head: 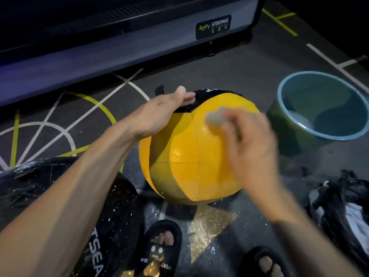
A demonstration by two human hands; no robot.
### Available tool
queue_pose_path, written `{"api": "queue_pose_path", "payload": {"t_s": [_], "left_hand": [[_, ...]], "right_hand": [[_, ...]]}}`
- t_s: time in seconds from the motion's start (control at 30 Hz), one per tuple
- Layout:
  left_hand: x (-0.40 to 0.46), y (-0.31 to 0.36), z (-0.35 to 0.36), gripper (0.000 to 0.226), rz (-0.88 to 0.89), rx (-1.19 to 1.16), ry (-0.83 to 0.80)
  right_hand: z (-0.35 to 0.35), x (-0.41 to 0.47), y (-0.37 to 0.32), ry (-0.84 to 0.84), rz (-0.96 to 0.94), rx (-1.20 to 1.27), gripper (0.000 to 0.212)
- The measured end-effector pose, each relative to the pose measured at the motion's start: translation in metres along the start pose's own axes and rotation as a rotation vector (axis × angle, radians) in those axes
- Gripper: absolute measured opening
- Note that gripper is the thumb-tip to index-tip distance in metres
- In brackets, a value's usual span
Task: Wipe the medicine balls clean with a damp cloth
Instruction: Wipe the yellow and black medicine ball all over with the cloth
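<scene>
At frame centre, the round yellow-and-black leather medicine ball (189,148) sits on the floor. The left hand (159,114), fingers straight, presses its top, likely to steady it. The blurred right hand (249,144) clutches a small pale damp cloth (214,116) against the ball, apparently mid-wipe.

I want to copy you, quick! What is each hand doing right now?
Left hand: open, flat fingers resting on the round yellow and black medicine ball.
Right hand: blurred, fingers holding a small pale cloth against the ball.
</scene>
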State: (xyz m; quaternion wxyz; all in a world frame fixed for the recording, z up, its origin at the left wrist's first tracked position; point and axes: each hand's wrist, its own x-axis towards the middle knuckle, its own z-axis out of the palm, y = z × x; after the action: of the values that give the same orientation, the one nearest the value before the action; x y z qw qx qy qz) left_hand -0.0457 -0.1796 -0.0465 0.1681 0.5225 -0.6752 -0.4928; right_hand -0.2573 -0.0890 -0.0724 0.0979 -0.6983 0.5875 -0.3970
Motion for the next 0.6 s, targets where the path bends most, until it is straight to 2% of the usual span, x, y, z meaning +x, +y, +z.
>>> {"api": "queue_pose_path", "payload": {"t_s": [0.1, 0.13, 0.2, 0.33, 0.47, 0.6], "left_hand": [[0.007, 0.001, -0.005, 0.054, 0.014, 0.033, -0.056], [0.009, 0.001, -0.008, 0.056, 0.027, 0.067, -0.073], [0.01, 0.002, -0.013, 0.067, 0.044, 0.147, -0.128], [0.015, 0.006, -0.019, 0.083, 0.033, 0.246, -0.193], [0.02, 0.005, -0.02, 0.083, 0.031, 0.223, -0.159], [0.02, 0.0, -0.003, 0.08, 0.047, 0.301, -0.04]], "right_hand": [[0.037, -0.067, -0.024, -0.197, -0.395, -0.036, 0.025], [0.039, -0.081, -0.024, -0.241, -0.453, -0.036, 0.03], [0.03, -0.091, -0.011, -0.262, -0.452, -0.05, 0.036], [0.008, -0.078, 0.023, -0.148, -0.325, -0.103, 0.03], [-0.007, -0.053, 0.048, 0.019, -0.206, -0.062, 0.024], [-0.016, -0.048, 0.059, 0.262, 0.302, 0.118, 0.014]]}}
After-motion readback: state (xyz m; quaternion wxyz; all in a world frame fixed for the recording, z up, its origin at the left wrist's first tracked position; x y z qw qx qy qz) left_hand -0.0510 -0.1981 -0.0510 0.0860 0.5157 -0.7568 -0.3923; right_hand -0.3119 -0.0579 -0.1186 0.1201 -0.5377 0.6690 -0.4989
